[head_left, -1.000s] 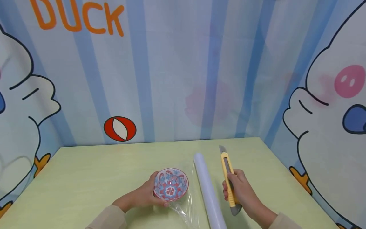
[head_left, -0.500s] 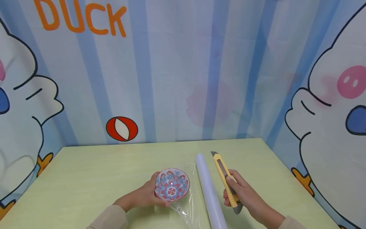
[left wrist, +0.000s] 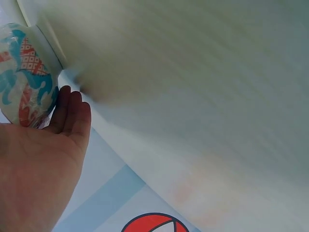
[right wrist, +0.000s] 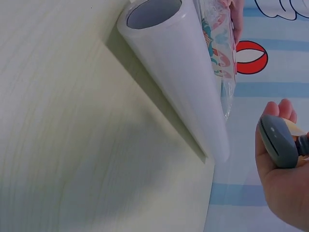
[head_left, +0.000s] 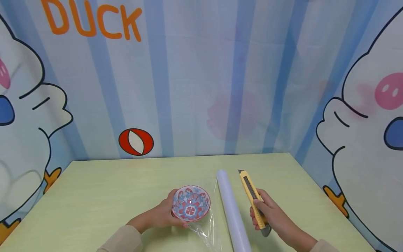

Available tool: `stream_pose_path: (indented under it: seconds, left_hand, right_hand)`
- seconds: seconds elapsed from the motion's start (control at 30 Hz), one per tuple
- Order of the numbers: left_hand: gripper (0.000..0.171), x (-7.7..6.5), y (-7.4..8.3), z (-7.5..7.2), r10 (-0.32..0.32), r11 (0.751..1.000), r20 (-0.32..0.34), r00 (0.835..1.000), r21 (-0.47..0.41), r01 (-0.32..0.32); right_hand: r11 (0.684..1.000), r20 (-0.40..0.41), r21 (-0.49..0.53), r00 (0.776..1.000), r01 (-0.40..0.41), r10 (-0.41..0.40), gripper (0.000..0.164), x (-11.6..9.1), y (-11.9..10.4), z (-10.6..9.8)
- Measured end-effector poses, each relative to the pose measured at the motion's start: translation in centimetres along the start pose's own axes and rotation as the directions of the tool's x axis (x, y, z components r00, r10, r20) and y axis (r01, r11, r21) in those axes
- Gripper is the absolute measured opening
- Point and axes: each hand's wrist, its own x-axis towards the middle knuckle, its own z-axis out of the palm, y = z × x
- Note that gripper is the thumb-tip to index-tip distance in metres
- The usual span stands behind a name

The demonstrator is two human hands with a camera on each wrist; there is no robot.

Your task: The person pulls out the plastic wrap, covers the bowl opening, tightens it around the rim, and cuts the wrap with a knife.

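A small bowl (head_left: pixel 191 203) with a red and blue pattern is gripped at its left side by my left hand (head_left: pixel 158 213). Clear plastic film (head_left: pixel 207 229) trails from the bowl toward the roll, and in the left wrist view a shiny film clings to the bowl's outer wall (left wrist: pixel 29 72). My right hand (head_left: pixel 272 213) holds a yellow utility knife (head_left: pixel 253 197), thumb on its slider side and a short bit of blade at the far end. Its grey butt end (right wrist: pixel 280 140) shows in the right wrist view. The knife is apart from the film.
Between the hands lies a long whitish roll of film (head_left: pixel 233 210), its hollow end (right wrist: pixel 154 12) seen in the right wrist view. Everything is on a pale yellow-green table (head_left: pixel 126 182). Behind hangs a striped blue cloth (head_left: pixel 195 87) with cartoon ducks.
The knife tipped leftward, then shifted slightly back right, and less blade shows than one second ago. My left hand and the bowl stay in place while the head view drifts a little.
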Motion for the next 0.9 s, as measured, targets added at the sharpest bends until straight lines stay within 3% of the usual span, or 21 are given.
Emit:
stream_pose_path:
  seconds: [0.23, 0.4, 0.53, 0.7, 0.9]
  left_hand:
    - [0.115, -0.1, 0.1, 0.0, -0.009, 1.0, -0.009, 1.0, 0.008, 0.009]
    - [0.114, 0.0, -0.1, 0.0, 0.013, 1.0, -0.002, 1.0, 0.0, -0.013]
    - [0.114, 0.0, -0.3, -0.1, 0.017, 1.0, 0.0, 1.0, -0.005, -0.017]
    - [0.115, 0.1, -0.5, -0.1, 0.013, 1.0, -0.004, 1.0, -0.001, -0.013]
    - [0.112, 0.1, -0.7, 0.0, 0.031, 1.0, -0.01, 0.999, 0.0, -0.031]
  right_hand:
    - [0.999, 0.084, 0.05, 0.996, 0.014, -0.018, 0.056, 0.2, 0.4, -0.9]
    - [0.999, 0.072, 0.047, 0.997, 0.009, -0.013, 0.062, 0.3, 0.9, -1.8]
    - [0.999, -0.064, -0.035, 0.997, -0.041, 0.039, 0.057, 1.2, 1.4, -2.3]
    - [0.981, -0.31, -0.147, 0.948, -0.129, 0.078, 0.046, 2.7, 2.4, -3.5]
    - [0.969, -0.386, -0.209, 0.921, -0.131, 0.041, 0.037, 3.8, 3.7, -5.4]
